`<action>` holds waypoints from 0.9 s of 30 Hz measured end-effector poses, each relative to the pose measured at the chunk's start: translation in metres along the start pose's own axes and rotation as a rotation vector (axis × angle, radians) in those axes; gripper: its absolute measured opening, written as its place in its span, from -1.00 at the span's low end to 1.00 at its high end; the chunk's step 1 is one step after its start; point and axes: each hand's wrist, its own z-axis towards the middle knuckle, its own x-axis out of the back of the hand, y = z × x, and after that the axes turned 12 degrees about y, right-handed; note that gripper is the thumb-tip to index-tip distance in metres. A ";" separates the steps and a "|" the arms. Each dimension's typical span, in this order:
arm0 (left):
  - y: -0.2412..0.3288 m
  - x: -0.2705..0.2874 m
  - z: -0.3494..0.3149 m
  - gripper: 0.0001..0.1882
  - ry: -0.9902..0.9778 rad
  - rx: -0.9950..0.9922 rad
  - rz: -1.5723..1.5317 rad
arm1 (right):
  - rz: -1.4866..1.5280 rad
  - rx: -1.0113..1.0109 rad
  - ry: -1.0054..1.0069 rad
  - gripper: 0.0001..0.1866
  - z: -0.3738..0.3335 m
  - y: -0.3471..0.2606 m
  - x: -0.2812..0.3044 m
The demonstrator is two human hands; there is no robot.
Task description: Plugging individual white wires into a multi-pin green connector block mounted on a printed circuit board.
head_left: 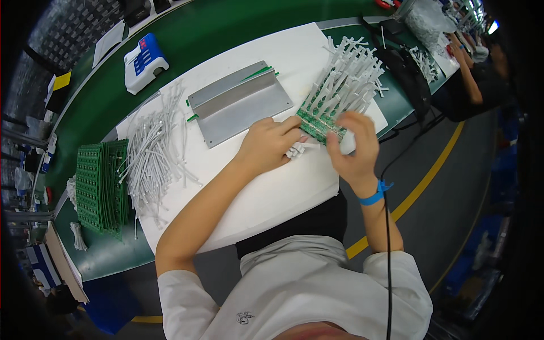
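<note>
Green circuit board [317, 126] lies between my 2 hands, over the right part of the white sheet [283, 184] on the counter [204, 25]. White cables [348, 76] fan out from it toward the far right. My left hand [272, 144] is curled at its left end, with white connectors [296, 151] showing just below the fingers; I cannot tell which it grips. My right hand [356, 150] arches at the right end, thumb and fingers parted; I cannot tell whether it pinches anything. I judge the board light and stiff, its cables soft and floppy, the cable joints fragile under a tug. Better to take it by the bare edges. The metal fixture [241, 110] sits farther left, near loose cables [156, 153].
</note>
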 end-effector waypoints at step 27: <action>-0.001 -0.012 0.012 -0.67 -0.087 -0.035 0.012 | 0.013 0.095 -0.261 -0.59 -0.028 0.036 -0.008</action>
